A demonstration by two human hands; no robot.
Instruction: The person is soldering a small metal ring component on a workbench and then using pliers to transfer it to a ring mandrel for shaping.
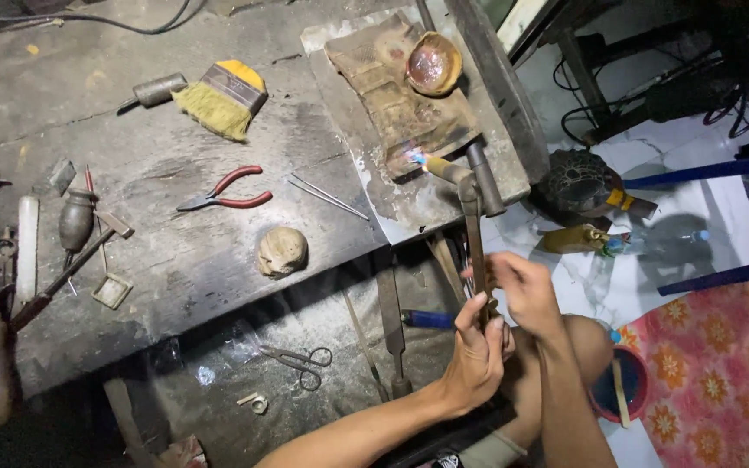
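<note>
Nearest the camera, both hands grip the lower stem of a torch (476, 227). The left hand (476, 360) is closed around the stem from below; the right hand (522, 286) is closed on it just above, the fingers curled over what seems to be a valve, though the part itself is covered. The torch rises from the hands to an elbow head, and its nozzle points left onto a scorched pad (396, 95) at the bench edge.

A small blue flame (415, 158) burns at the nozzle tip, touching the pad's near corner. A shell-like bowl (433, 62) sits on the pad's far end, well apart from the flame.

Judgement: to do this well, keep the left hand steady as the anchor and let only the right fingers adjust, so the flame stays on the pad and clear of the bowl.

On the bench (175, 251), left of the pad, lie tweezers (327, 196), red pliers (225, 192), a pale lump (282, 250) and, farther off, a brush (221, 97). Scissors (301, 361) lie on the lower shelf.

Hard to make out: what the flame heats, if anything; the piece is too small or is lost in glare. The tools at the left edge are cut off and dim. The person's knee hides the torch's hose.
</note>
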